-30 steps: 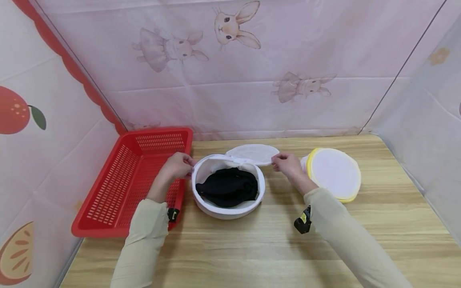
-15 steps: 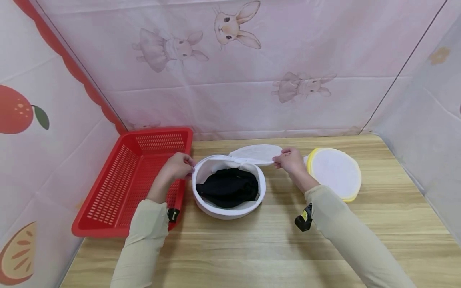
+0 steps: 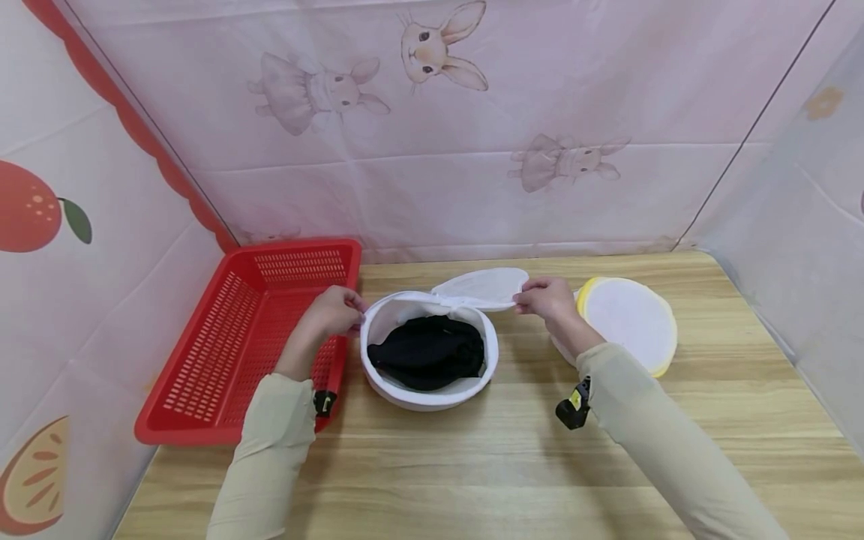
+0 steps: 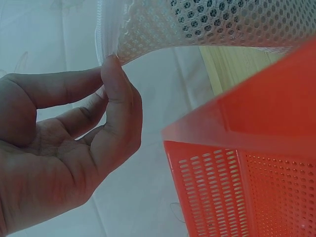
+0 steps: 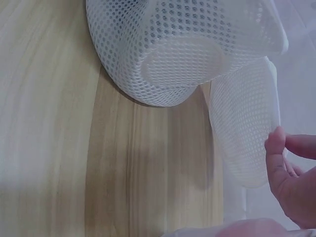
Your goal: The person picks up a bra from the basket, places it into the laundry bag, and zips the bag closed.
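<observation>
A round white mesh laundry bag (image 3: pixel 424 396) stands on the table with its top open and a bundle of black cloth (image 3: pixel 428 352) inside. Thumb and finger of the left hand (image 3: pixel 334 311) pinch its rim on the left side; the left wrist view shows this grip at the zippered edge (image 4: pixel 106 32). On the far right, the right hand (image 3: pixel 548 300) pinches the edge of the bag's mesh lid (image 3: pixel 482 288), which is folded back away from the opening. In the right wrist view the lid (image 5: pixel 244 118) hangs beside the bag's mesh wall (image 5: pixel 182 59).
A red plastic basket (image 3: pixel 236 352) stands left of the bag, under the left forearm. To the right lies a round white item with yellow trim (image 3: pixel 628 322), partly behind the right forearm. Printed cloth walls (image 3: pixel 432 202) border the wooden table (image 3: pixel 459 472).
My right hand has moved slightly to the right, drawing the lid's edge along with it. The left hand has stayed on the rim.
</observation>
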`<state>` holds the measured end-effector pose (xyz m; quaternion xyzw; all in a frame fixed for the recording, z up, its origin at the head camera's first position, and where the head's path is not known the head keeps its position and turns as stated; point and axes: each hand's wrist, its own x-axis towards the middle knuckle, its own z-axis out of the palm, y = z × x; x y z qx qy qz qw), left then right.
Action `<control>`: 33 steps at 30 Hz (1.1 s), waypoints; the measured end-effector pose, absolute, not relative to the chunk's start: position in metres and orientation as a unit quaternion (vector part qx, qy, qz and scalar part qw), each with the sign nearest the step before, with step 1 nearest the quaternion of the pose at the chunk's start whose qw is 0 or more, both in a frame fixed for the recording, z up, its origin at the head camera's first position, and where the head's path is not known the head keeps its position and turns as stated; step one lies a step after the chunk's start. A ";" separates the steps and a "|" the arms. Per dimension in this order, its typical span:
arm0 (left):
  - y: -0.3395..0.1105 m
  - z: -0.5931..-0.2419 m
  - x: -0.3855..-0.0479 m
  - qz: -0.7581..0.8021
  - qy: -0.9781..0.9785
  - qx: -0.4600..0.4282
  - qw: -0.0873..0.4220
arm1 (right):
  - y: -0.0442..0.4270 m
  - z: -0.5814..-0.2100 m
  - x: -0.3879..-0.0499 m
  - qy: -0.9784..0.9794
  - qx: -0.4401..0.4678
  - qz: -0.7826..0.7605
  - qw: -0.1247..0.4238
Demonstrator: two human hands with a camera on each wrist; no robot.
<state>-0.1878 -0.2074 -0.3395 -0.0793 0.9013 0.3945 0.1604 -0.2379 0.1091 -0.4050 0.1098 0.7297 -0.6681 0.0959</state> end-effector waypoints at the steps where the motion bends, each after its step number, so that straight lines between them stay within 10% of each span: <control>1: -0.207 -0.340 -0.188 0.395 0.901 -0.079 0.160 | 0.109 -0.405 -0.238 0.729 0.106 -0.670 0.095; 33: -0.206 -0.338 -0.186 0.403 0.896 -0.081 0.167 | 0.110 -0.350 -0.230 0.668 0.016 -0.741 0.060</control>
